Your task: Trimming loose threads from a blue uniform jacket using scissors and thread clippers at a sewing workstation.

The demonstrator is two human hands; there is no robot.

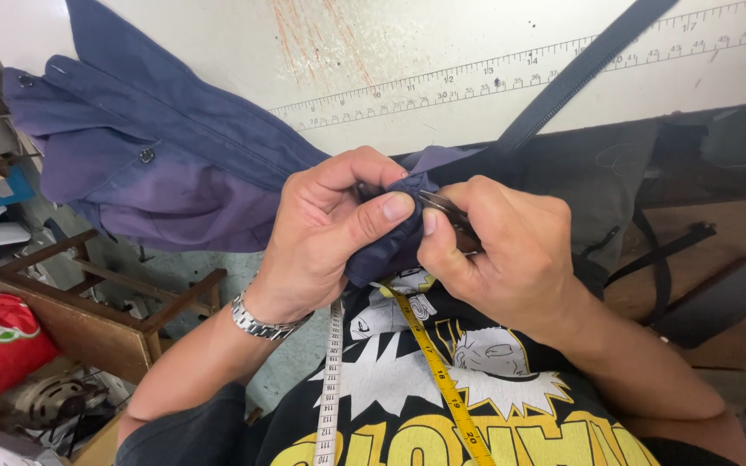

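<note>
The person's left hand [325,229] is pinched shut on a fold of the blue garment [166,164], thumb pressed over the bunched cloth at chest height. The right hand [511,255] is closed around a small metal tool [442,210] (it looks like snips or a seam cutter, though most of it is hidden by the fingers), with its tip meeting the same fold. The rest of the garment trails away over the white table [442,52], beside a dark zipper strip [580,65].

The risk here lies in how close everything sits. The left thumb rests just beside the tool's tip, so a slip could nick the skin. The cloth is bunched in several layers, and a cut meant for a thread could bite into the fabric beneath. The weight of the garment hanging off the table edge could also tug the fold out of the pinch. The tape measure [429,362] around the neck dangles near the work and might snag.
</note>
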